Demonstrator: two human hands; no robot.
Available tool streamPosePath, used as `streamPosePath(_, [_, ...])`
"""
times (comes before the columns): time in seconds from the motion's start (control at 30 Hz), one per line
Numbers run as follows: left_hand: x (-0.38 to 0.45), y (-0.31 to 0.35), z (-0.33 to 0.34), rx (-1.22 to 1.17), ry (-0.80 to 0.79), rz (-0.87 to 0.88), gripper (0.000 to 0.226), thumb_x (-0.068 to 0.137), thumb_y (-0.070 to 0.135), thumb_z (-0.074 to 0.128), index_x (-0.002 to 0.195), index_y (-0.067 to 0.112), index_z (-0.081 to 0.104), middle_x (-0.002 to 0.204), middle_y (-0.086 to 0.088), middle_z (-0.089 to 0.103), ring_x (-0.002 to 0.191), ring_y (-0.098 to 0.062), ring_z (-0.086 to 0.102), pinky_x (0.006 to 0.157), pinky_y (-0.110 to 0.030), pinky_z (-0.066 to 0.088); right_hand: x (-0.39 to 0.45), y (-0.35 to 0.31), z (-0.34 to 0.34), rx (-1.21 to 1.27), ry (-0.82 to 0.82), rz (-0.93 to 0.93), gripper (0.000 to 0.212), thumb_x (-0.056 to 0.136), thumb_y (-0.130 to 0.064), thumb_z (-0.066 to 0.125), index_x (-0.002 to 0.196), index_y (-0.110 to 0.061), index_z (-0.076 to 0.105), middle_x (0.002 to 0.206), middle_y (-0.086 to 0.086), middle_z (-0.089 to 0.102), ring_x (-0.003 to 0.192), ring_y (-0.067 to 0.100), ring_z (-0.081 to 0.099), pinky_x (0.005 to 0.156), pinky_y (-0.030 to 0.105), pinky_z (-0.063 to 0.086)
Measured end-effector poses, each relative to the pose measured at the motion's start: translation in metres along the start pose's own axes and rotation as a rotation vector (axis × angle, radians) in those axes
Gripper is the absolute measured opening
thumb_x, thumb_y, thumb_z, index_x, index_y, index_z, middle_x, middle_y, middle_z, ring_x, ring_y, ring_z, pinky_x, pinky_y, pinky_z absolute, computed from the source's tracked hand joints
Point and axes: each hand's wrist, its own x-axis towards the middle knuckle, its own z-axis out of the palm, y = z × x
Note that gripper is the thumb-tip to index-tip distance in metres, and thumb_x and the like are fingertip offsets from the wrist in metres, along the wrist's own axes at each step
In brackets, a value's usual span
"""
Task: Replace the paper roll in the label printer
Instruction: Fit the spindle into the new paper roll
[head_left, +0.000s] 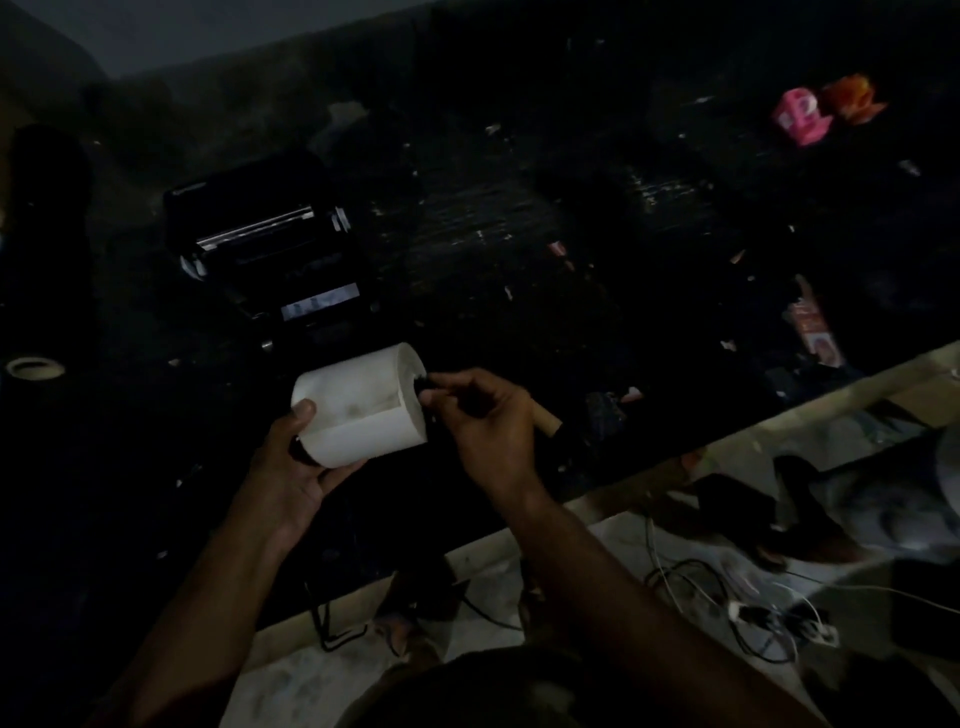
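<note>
White paper roll (361, 405) sits in your two hands, just in front of the printer (270, 244), which stands open on the dark desk (571, 249). Your left hand (296, 467) cups the roll from below, thumb pressed on its near end, fingers closed around it. Your right hand (483, 421) pinches a small dark piece at the roll's far end, probably the spindle going into the core; the light is too poor to be sure.

Watch that loose flap of paper on top of the roll: if you tilt it or ease your grip, it may unwind. Push the dark piece in crooked and it may jam or crush the core.

Between the roll and the printer the desk is bare, so you have a free path forward. A ring of tape (35, 368) lies well left of the printer. The desk edge runs close behind your right hand, with cables on the floor (727, 597) below; anything dropped there could get lost among them.
</note>
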Motion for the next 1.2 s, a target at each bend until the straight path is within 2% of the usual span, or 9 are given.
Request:
streamPosePath(0.17, [0.002, -0.007, -0.012, -0.006, 0.007, -0.029, 0.047, 0.087, 0.043, 0.071, 0.127, 0.019, 0.067, 0.119, -0.006, 0.078, 0.107, -0.023, 0.074, 0.079, -0.041, 0.065, 0.000, 0.019, -0.022, -0.218, -0.023, -0.080, 0.015, 0.091, -0.008, 0.070, 0.104, -0.009, 0.078, 0.101, 0.001, 0.079, 0.096, 0.012, 0.074, 0.090, 0.030, 0.059])
streamPosePath(0.3, [0.005, -0.008, -0.013, -0.026, 0.013, -0.035, 0.055, 0.081, 0.046, 0.075, 0.129, 0.021, 0.066, 0.122, -0.006, 0.076, 0.106, -0.023, 0.075, 0.077, -0.044, 0.065, 0.029, 0.038, -0.104, -0.766, 0.130, -0.094, 0.024, 0.086, -0.016, 0.065, 0.109, -0.014, 0.073, 0.102, 0.007, 0.074, 0.093, 0.023, 0.072, 0.087, 0.030, 0.050])
streamPosePath(0.37, [0.006, -0.008, -0.012, -0.041, 0.012, -0.034, 0.043, 0.085, 0.045, 0.071, 0.122, 0.024, 0.072, 0.122, -0.006, 0.076, 0.106, -0.024, 0.075, 0.077, -0.046, 0.065, 0.050, 0.047, -0.148, -1.191, 0.032, -0.037, 0.036, 0.083, -0.019, 0.067, 0.119, -0.015, 0.070, 0.115, 0.012, 0.069, 0.106, 0.031, 0.066, 0.091, 0.031, 0.039])
streamPosePath(0.47, [0.005, -0.008, -0.009, -0.036, -0.013, -0.042, 0.040, 0.073, 0.049, 0.083, 0.107, 0.027, 0.082, 0.120, -0.005, 0.077, 0.106, -0.024, 0.075, 0.077, -0.046, 0.065, 0.069, 0.059, -0.178, -1.436, -0.209, 0.056, 0.049, 0.087, -0.029, 0.066, 0.134, -0.018, 0.062, 0.131, 0.013, 0.061, 0.122, 0.035, 0.056, 0.100, 0.041, 0.042])
streamPosePath(0.57, [0.004, -0.007, -0.006, -0.032, -0.013, -0.032, 0.059, 0.065, 0.050, 0.089, 0.117, 0.025, 0.075, 0.122, -0.006, 0.077, 0.107, -0.025, 0.075, 0.076, -0.045, 0.065, 0.074, 0.066, -0.177, -1.392, -0.271, -0.005, 0.048, 0.087, -0.030, 0.072, 0.132, -0.017, 0.065, 0.132, 0.016, 0.060, 0.122, 0.037, 0.054, 0.098, 0.041, 0.039])
streamPosePath(0.7, [0.002, -0.005, -0.006, -0.040, -0.013, -0.019, 0.047, 0.084, 0.047, 0.072, 0.125, 0.023, 0.068, 0.122, -0.006, 0.076, 0.107, -0.024, 0.075, 0.076, -0.043, 0.065, 0.081, 0.064, -0.174, -1.319, -0.266, -0.101, 0.030, 0.091, -0.024, 0.068, 0.117, -0.009, 0.075, 0.121, 0.016, 0.072, 0.118, 0.035, 0.062, 0.102, 0.039, 0.046])
streamPosePath(0.87, [0.001, -0.001, -0.004, -0.023, -0.022, -0.020, 0.033, 0.085, 0.045, 0.070, 0.111, 0.027, 0.079, 0.119, -0.005, 0.078, 0.105, -0.024, 0.076, 0.075, -0.043, 0.065, 0.086, 0.064, -0.159, -1.291, -0.082, 0.007, 0.020, 0.083, -0.026, 0.071, 0.093, -0.010, 0.076, 0.100, 0.012, 0.076, 0.098, 0.032, 0.071, 0.081, 0.036, 0.054])
streamPosePath(1.0, [0.002, 0.000, -0.001, -0.038, -0.020, -0.027, 0.048, 0.073, 0.047, 0.078, 0.116, 0.025, 0.075, 0.119, -0.005, 0.078, 0.104, -0.025, 0.076, 0.073, -0.043, 0.065, 0.080, 0.054, -0.152, -1.059, 0.145, 0.054, 0.033, 0.078, -0.029, 0.082, 0.104, -0.011, 0.074, 0.109, 0.012, 0.072, 0.100, 0.029, 0.070, 0.089, 0.044, 0.057])
streamPosePath(1.2, [-0.001, 0.003, 0.007, -0.068, -0.026, -0.055, 0.041, 0.068, 0.050, 0.080, 0.100, 0.025, 0.084, 0.115, -0.005, 0.079, 0.100, -0.024, 0.077, 0.072, -0.043, 0.065, 0.034, 0.010, -0.101, -0.644, 0.166, -0.248, 0.035, 0.075, -0.029, 0.084, 0.108, -0.026, 0.072, 0.100, -0.006, 0.070, 0.088, 0.001, 0.068, 0.076, 0.011, 0.052])
